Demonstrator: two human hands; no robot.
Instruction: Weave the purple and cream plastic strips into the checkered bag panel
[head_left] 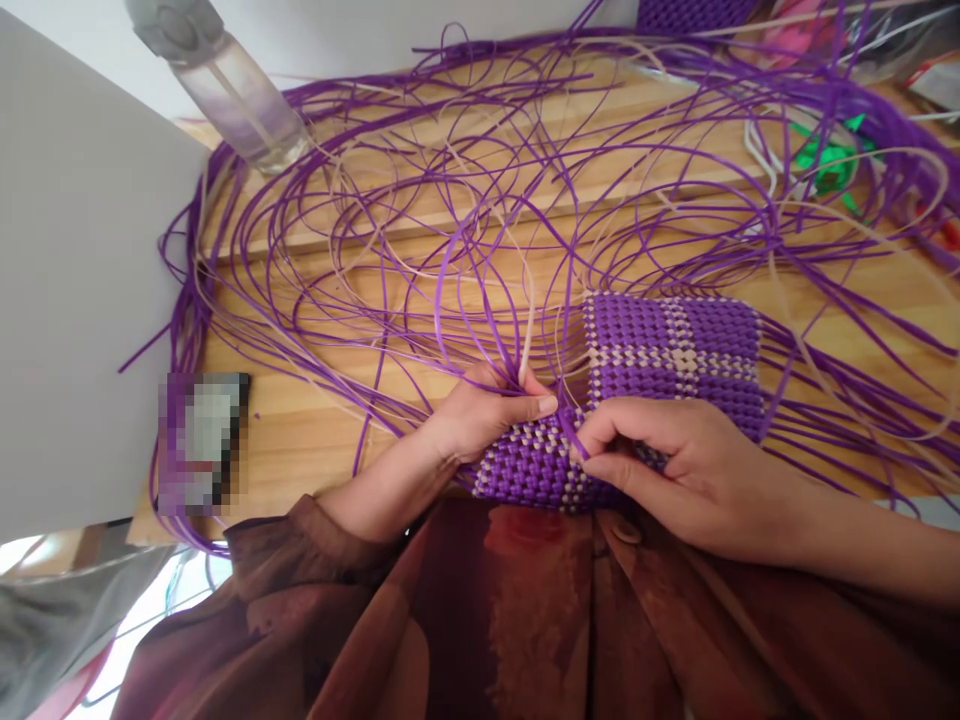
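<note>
A purple and beige woven piece [675, 350] lies at the table's front edge, its near part bent down against my clothing. Long loose strands run out from its sides. My left hand [499, 405] is closed on a bunch of purple and beige strands [517, 335] that loop upward, its thumb resting along the weave's upper left edge. My right hand [667, 455] pinches one purple strand [574, 435] between thumb and forefinger, just right of the left thumb. Part of the weave is hidden behind the right hand.
Loose purple and beige strands [352, 210] tangle across the wooden table [300, 420]. A clear bottle with a grey lid [232, 95] stands back left. A blurred-out phone-like object [202, 440] lies at the left edge. Green material [829, 160] sits at right; another purple weave [694, 15] is behind.
</note>
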